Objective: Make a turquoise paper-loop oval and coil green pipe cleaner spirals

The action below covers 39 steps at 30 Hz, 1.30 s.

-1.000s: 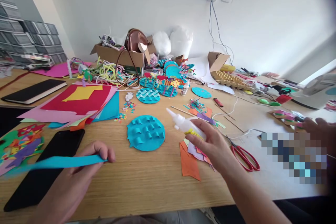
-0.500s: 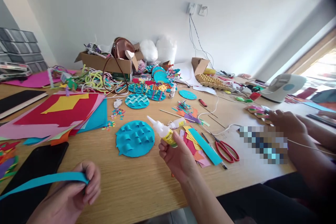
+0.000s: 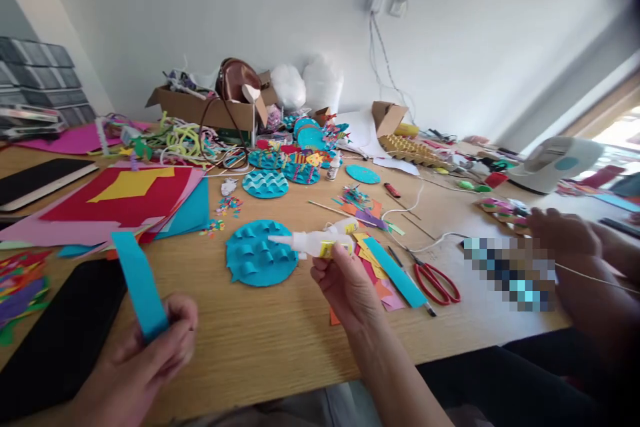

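My left hand (image 3: 160,353) is closed on one end of a blue paper strip (image 3: 140,283), whose free end points up and to the left. In my right hand (image 3: 345,283) is a small glue bottle (image 3: 320,244) with a yellow label, held nearly level, its long white nozzle pointing left. Beneath the nozzle lies a round blue paper disc (image 3: 263,273) covered in small raised paper loops; I cannot tell whether the tip touches it. Behind my right hand, a second glue bottle (image 3: 346,225) lies on its side.
Red-handled scissors (image 3: 437,282), a brush and paper strips (image 3: 395,273) lie to the right. At left are stacked coloured sheets (image 3: 100,210) and a black phone-like slab (image 3: 65,333). Finished-looking blue discs (image 3: 265,184) stand farther back. Another person's hands (image 3: 565,233) work at far right.
My left hand has turned the blue strip from lying sideways to pointing upward. My right hand has tipped the glue bottle from slanting up to nearly level, over the looped disc.
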Each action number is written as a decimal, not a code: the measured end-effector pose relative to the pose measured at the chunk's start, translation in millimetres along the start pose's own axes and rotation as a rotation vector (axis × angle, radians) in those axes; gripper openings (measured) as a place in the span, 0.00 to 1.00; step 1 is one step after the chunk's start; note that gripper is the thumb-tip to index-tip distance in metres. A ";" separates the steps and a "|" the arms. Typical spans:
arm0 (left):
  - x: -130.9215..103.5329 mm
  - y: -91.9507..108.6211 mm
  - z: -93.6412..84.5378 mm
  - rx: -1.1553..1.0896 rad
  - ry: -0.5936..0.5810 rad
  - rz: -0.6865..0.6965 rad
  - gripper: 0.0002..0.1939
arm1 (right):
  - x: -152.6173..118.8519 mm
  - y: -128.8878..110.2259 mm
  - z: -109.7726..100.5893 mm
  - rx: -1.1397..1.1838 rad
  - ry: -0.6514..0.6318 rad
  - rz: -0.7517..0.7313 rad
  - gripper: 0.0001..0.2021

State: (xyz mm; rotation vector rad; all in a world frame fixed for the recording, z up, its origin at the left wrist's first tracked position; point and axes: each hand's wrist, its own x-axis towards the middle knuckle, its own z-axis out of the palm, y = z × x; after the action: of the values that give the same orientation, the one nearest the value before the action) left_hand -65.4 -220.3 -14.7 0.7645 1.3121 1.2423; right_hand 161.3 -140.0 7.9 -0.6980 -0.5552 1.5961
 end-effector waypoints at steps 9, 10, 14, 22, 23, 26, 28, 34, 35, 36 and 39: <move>1.9 -4.6 -9.4 0.837 -0.204 0.534 0.18 | -8.4 16.0 0.3 -0.560 -0.177 -0.114 0.12; 4.2 -4.8 -9.4 0.896 -0.242 0.569 0.21 | -8.8 16.8 2.6 -0.601 -0.201 -0.110 0.13; 10.9 -3.6 -5.4 1.109 -0.327 0.627 0.29 | -8.1 17.5 11.5 -0.751 -0.227 -0.105 0.17; 13.1 -4.2 7.7 1.417 -0.419 0.774 0.30 | -1.9 16.6 17.2 -0.942 -0.273 -0.136 0.14; 14.3 -5.2 8.9 1.437 -0.417 0.807 0.29 | -1.0 16.9 17.3 -0.969 -0.268 -0.145 0.14; 20.1 -9.1 11.1 1.490 -0.395 0.890 0.25 | 0.9 18.3 17.0 -1.039 -0.253 -0.160 0.14; 23.9 -12.0 11.8 1.518 -0.368 0.933 0.23 | 1.6 19.4 16.5 -1.062 -0.259 -0.168 0.15; 27.7 -19.3 14.1 1.551 -0.338 0.988 0.21 | 3.7 21.4 13.2 -1.077 -0.267 -0.204 0.15; 27.8 -20.2 14.4 1.566 -0.333 0.993 0.21 | 4.1 21.7 12.5 -1.068 -0.269 -0.205 0.15; 27.9 -21.0 14.7 1.581 -0.323 1.002 0.21 | 4.4 22.0 11.9 -1.056 -0.274 -0.207 0.15; 28.1 -22.7 15.3 1.605 -0.294 1.027 0.20 | 4.9 23.3 11.0 -1.033 -0.283 -0.211 0.15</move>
State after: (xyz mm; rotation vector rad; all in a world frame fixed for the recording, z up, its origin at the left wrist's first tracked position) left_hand -50.5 -195.7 -41.3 2.8654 1.5265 0.4024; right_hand 136.9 -138.0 -1.3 -1.1106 -1.6565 1.1387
